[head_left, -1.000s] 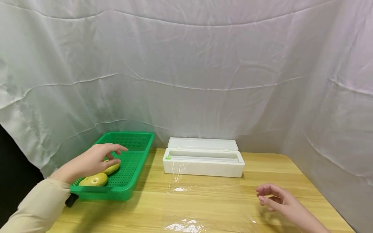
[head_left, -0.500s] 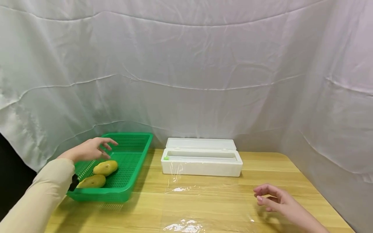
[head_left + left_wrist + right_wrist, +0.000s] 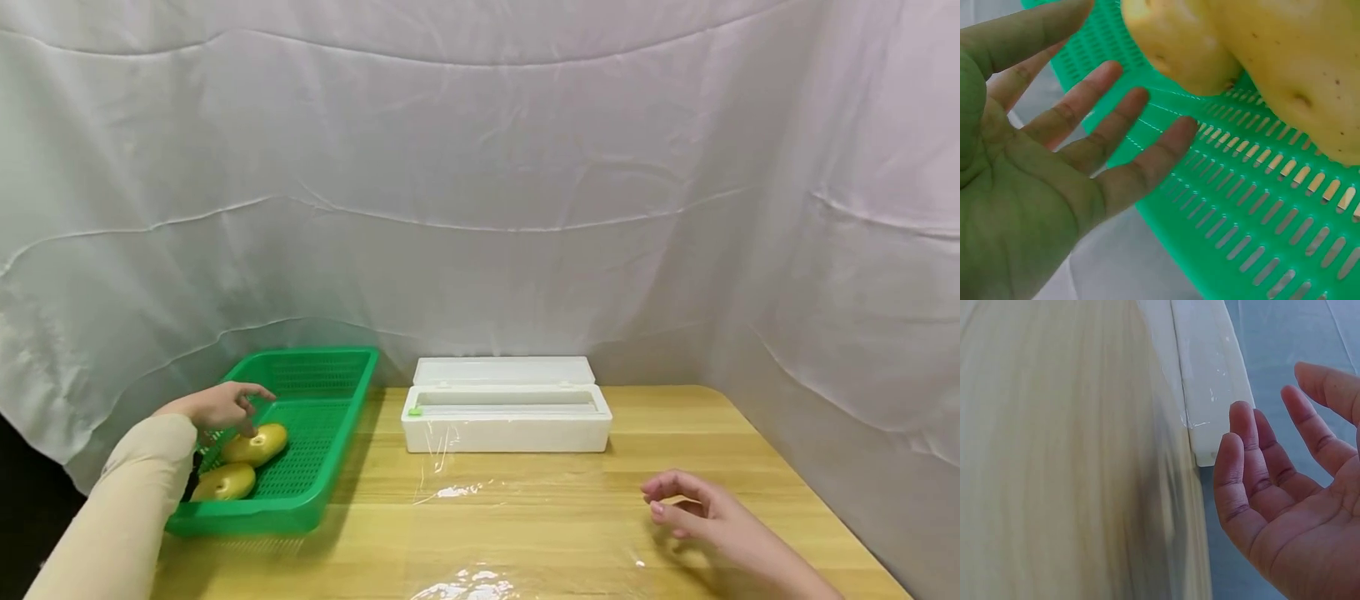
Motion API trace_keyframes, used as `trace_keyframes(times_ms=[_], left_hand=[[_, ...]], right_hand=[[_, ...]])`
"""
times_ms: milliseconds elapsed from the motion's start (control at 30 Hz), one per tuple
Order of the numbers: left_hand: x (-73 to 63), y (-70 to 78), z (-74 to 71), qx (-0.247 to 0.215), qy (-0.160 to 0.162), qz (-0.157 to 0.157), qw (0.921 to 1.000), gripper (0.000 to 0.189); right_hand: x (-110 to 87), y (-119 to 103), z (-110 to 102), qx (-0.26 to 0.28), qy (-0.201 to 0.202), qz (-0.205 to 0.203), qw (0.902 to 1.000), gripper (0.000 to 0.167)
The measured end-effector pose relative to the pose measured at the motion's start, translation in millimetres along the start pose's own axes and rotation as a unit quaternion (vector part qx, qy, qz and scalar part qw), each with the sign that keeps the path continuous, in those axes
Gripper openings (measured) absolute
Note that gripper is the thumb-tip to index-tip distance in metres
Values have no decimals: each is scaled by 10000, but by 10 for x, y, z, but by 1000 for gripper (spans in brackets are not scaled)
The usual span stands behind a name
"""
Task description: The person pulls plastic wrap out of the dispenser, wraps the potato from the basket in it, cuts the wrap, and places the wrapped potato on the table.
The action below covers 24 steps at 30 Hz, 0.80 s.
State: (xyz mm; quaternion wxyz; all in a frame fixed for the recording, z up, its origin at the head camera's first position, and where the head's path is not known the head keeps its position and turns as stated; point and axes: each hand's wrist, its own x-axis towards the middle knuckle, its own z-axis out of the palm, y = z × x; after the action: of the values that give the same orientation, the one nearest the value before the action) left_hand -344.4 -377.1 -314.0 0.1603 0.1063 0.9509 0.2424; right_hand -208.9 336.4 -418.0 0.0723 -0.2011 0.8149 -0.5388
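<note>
My left hand (image 3: 223, 407) reaches over the left part of a green perforated basket (image 3: 341, 450), its fingers spread. Two yellow potatoes lie inside: the farther potato (image 3: 258, 444) has a fingertip in front of it in the head view, and the nearer potato (image 3: 225, 482) sits by the front wall. In the left wrist view the palm and fingers (image 3: 1132, 169) hold nothing and stand beside the potatoes (image 3: 1291, 69). My right hand (image 3: 697, 508) hovers at the table's right side with loosely bent fingers, holding nothing.
A white cling film dispenser (image 3: 506, 435) with its lid (image 3: 502, 370) raised and a green slide cutter (image 3: 416, 412) stands at the back middle. Clear cling film (image 3: 457, 492) runs from it over the wooden table (image 3: 660, 417) towards me. Grey-white cloth (image 3: 480, 167) hangs behind.
My left hand has moved down and lower into the basket, towards the potatoes. The head view has shifted slightly. My right hand has kept its pose.
</note>
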Motion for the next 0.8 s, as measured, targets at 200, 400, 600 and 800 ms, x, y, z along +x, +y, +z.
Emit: trace_keyframes(times_ms=[200,400,600,800], left_hand=[[49,-36,23,491,-274,-230,9981,64],[61,-55,76,181,-550,-590,9966,69],[52,-91,181,-308,-520,-827,9947,73],[62,-83,173,-134,-473,-648,9967,68]], right_hand=[[-1,-3,-12,-25,-24,-10,10000,38],[-25,24,-17,-110,10,-105,9999,36],[-32,27,0,-335,126,-499,9981,32],[-30,31,3,-377,166,-550,9976,30]])
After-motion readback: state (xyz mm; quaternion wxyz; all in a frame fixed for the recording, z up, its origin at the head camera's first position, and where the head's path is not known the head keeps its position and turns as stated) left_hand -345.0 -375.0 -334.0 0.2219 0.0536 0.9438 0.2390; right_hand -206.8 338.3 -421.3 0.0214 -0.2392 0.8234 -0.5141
